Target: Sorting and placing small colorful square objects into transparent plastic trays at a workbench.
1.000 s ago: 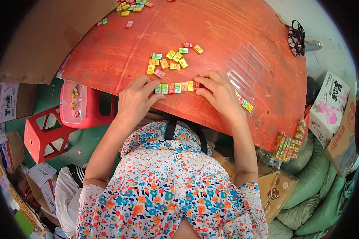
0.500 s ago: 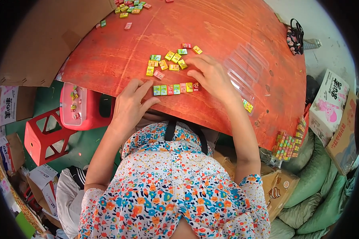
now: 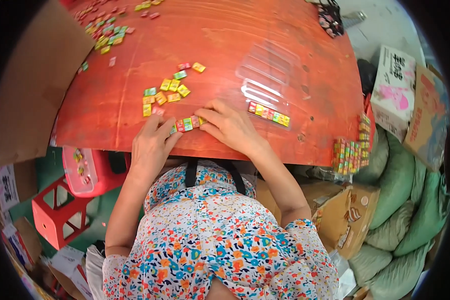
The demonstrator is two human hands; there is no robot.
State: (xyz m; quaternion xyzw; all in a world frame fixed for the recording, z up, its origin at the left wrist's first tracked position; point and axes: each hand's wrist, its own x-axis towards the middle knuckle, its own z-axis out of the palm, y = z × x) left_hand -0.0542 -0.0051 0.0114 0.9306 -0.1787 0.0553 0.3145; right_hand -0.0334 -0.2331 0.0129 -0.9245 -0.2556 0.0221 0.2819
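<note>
A short row of small coloured boxes [image 3: 187, 124], green, red, pink and yellow, lies near the table's front edge. My left hand [image 3: 152, 141] closes on its left end with thumb and fingers. At the other end, my right hand [image 3: 229, 127] pinches the row and covers the last boxes. Just beyond lie several loose small boxes [image 3: 174, 85], mostly yellow, with a few green and red. To the right rests a clear plastic tray [image 3: 285, 61] with slots. Its nearest slot holds another row of small boxes [image 3: 269, 114], red, pink, green and yellow.
A larger scatter of small boxes [image 3: 110, 36] lies far left beside a cardboard sheet [image 3: 30, 90]. Stacked boxes [image 3: 347, 156] stand at the table's right corner. A red stool [image 3: 60, 212] and a plastic tub [image 3: 80, 172] are on the left; cartons [image 3: 395, 92] and green sacks [image 3: 400, 200] are on the right.
The view has swung to the right, so the table appears shifted left. My hands, formerly apart around the row, have closed on its two ends.
</note>
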